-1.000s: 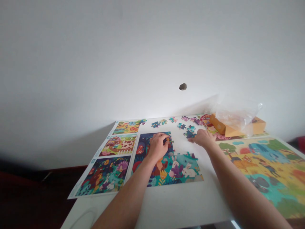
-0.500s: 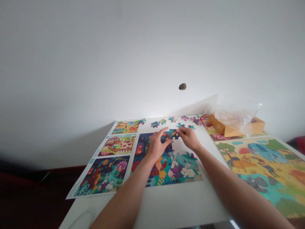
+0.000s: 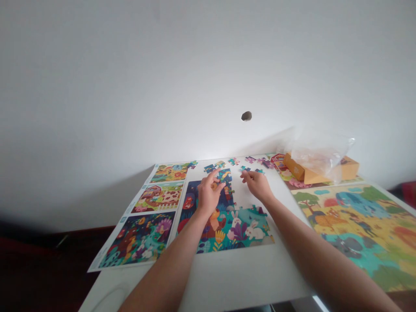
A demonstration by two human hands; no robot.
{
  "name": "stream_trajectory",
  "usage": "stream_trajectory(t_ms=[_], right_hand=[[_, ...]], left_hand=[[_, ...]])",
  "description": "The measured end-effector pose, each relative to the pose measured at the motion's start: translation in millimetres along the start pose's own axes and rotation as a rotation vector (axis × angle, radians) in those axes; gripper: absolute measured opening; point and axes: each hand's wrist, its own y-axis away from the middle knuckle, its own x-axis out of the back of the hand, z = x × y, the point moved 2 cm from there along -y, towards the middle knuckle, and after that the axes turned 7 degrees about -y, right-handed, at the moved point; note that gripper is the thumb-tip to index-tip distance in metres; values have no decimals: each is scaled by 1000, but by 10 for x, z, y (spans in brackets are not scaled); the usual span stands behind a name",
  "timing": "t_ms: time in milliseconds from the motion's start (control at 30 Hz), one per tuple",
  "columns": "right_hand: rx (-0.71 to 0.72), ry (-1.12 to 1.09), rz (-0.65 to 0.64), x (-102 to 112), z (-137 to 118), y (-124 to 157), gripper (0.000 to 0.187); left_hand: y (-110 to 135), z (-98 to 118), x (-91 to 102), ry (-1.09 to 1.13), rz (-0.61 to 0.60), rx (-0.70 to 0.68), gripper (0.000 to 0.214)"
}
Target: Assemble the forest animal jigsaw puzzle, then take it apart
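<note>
A partly joined jigsaw puzzle (image 3: 240,232) with rabbits, a fox-like animal and flowers lies on the white table, with a gap at its upper right. My left hand (image 3: 208,193) is over its upper left part. Between that thumb and index finger is a dark blue, teal and yellow puzzle piece (image 3: 225,175) at the puzzle's top edge. My right hand (image 3: 258,185) is to the right, above the gap, fingers closed together. Its fingertips are close to a loose teal puzzle piece (image 3: 245,169); whether they hold anything is hidden.
Several loose pieces (image 3: 234,161) lie along the back edge by the wall (image 3: 195,86). A picture sheet (image 3: 133,214) with three scenes is at left. At right are a finished animal puzzle (image 3: 354,221), a yellow box (image 3: 316,177) and a clear plastic bag (image 3: 321,151).
The dark blue piece, earlier between both hands, has shifted left and turned, staying at my left fingers. My right hand has come away from it, leaving white table showing between the hands.
</note>
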Motion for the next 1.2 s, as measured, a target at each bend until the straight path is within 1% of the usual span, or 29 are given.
stream_trajectory(t_ms=[67, 133, 200, 233, 267, 367, 400, 433, 467, 533, 600, 700, 833, 1200], right_hand=[[-105, 139, 16, 35, 74, -38, 45], [-181, 249, 32, 66, 128, -59, 42], [-178, 286, 61, 81, 137, -52, 35], [-129, 275, 67, 80, 119, -38, 31], [-49, 250, 58, 72, 87, -17, 33], [253, 185, -51, 28, -52, 77, 71], [325, 184, -87, 15, -94, 110, 78], [373, 188, -116, 7, -126, 136, 79], [402, 193, -134, 2, -148, 155, 75], [432, 200, -139, 2, -167, 171, 62], [453, 193, -128, 5, -159, 166, 56], [500, 163, -116, 1, -134, 152, 57], [551, 134, -89, -2, -121, 147, 49], [561, 131, -61, 8, -138, 148, 48]], left_hand=[[-16, -49, 26, -7, 78, 80, 53], [-26, -79, 42, -10, 112, 129, 53], [-30, -81, 46, 0, 111, 141, 53], [-30, -73, 43, 6, 103, 137, 54], [-29, -62, 38, 11, 91, 129, 54], [-17, -18, 15, 19, 36, 76, 53], [-11, -4, 6, 20, 13, 49, 54], [-4, 7, -3, 20, -10, 21, 54], [2, 15, -12, 20, -34, -7, 55], [14, 24, -28, 23, -69, -49, 55], [22, 25, -40, 34, -79, -76, 55], [25, 25, -53, 65, -75, -98, 56], [22, 30, -54, 114, -69, -80, 56], [22, 36, -42, 145, -68, -48, 53]])
